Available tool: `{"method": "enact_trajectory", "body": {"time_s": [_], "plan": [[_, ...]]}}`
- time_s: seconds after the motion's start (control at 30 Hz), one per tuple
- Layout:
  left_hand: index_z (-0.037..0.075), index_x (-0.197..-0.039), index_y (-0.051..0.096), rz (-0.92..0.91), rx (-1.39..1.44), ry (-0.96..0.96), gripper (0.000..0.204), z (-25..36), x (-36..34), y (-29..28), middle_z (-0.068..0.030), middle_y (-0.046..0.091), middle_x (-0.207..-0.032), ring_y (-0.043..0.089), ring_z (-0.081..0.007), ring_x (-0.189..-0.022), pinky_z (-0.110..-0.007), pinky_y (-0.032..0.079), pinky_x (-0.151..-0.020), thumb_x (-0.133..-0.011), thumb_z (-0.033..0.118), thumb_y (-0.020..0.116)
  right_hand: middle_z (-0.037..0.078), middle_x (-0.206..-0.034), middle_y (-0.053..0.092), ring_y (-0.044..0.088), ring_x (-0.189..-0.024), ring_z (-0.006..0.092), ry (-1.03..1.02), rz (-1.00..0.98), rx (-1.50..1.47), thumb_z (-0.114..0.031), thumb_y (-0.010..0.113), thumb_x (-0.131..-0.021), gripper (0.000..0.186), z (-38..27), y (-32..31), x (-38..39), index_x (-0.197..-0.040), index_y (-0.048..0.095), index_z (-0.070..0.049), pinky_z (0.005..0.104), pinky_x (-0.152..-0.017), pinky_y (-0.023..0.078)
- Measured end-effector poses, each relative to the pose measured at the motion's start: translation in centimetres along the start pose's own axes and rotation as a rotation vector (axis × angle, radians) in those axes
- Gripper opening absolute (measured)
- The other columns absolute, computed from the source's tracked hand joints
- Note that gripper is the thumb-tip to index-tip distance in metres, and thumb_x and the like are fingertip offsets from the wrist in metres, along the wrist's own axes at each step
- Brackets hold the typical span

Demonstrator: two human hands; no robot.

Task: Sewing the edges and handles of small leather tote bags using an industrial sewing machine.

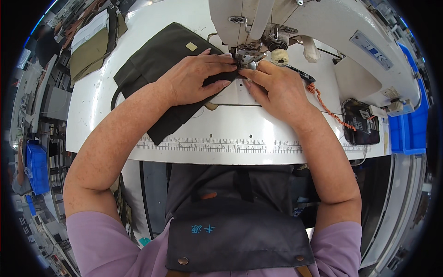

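A dark green cloth piece [157, 57] with a small pale label and a thin strap lies slantwise on the sewing machine's white table. Its right corner reaches under the presser foot [241, 59]. My left hand [196, 78] rests flat on the cloth, its fingers stretched toward the foot and the thumb apart. Just right of the foot, my right hand [279, 87] has bent fingers gathered at the corner of the cloth. The index fingertip touches that edge, with the thumb just below it. The needle tip and the stitching are hidden by the foot and fingers.
The white sewing machine [341, 37] rises at the far right. A black-handled tool [301, 74] on an orange cord lies beside my right hand, near a black pouch [360, 122]. Folded cloth pieces [92, 46] sit far left. A printed ruler [221, 145] runs along the table's front edge.
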State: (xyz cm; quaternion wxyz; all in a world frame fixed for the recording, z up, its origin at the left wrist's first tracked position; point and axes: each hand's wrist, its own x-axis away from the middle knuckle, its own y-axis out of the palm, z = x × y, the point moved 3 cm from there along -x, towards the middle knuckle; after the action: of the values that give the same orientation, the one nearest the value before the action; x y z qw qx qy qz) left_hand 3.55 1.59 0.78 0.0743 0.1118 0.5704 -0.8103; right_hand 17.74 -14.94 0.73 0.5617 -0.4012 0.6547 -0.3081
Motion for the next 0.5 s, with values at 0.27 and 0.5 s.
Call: {"method": "enact_trajectory", "body": {"time_s": [0.27, 0.5], "plan": [[0.009, -0.132, 0.069, 0.008, -0.042, 0.005, 0.039, -0.82, -0.62, 0.02, -0.0131, 0.065, -0.139, 0.061, -0.0332, -0.128, -0.053, 0.034, -0.122, -0.096, 0.021, 0.07, 0.007, -0.085, 0.065, 0.07, -0.078, 0.0285, 0.022, -0.013, 0.034, -0.026, 0.069, -0.093, 0.022, -0.04, 0.01, 0.07, -0.109, 0.077, -0.013, 0.0433, -0.067, 0.056], [0.011, -0.132, 0.07, 0.003, -0.053, -0.006, 0.038, -0.92, -0.43, 0.02, -0.0131, 0.065, -0.137, 0.063, -0.0341, -0.125, -0.051, 0.034, -0.123, -0.097, 0.024, 0.069, 0.007, -0.084, 0.064, 0.069, -0.077, 0.0283, 0.022, 0.016, -0.007, -0.025, 0.069, -0.093, 0.02, 0.32, -0.09, 0.2, -0.107, 0.077, -0.014, 0.0429, -0.066, 0.056]]}}
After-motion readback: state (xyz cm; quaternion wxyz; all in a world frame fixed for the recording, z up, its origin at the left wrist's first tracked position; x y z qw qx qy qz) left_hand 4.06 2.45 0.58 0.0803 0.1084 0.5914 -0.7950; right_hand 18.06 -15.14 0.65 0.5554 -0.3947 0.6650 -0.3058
